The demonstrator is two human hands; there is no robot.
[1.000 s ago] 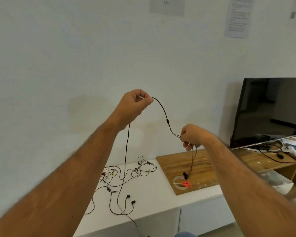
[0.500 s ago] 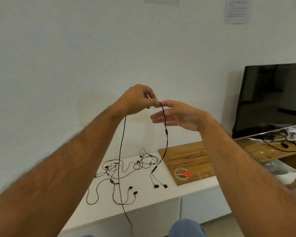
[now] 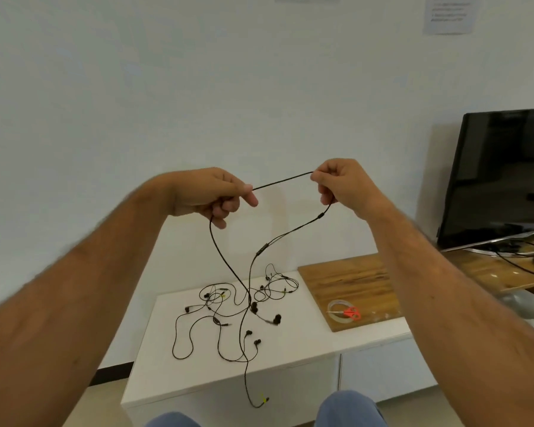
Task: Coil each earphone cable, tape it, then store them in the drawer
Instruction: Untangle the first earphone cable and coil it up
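I have my left hand (image 3: 211,195) and right hand (image 3: 339,184) raised, each pinching the black earphone cable (image 3: 281,180) so a short stretch runs taut between them. The rest hangs to the white surface (image 3: 305,340), above the other tangled earphones (image 3: 228,306), near the tape roll (image 3: 336,308) and orange scissors (image 3: 350,312) on the wooden board (image 3: 352,282)

Both arms reach forward, raised; left hand (image 3: 208,195) and right hand (image 3: 341,184) each pinch with curled fingers (image 3: 248,192), set apart.
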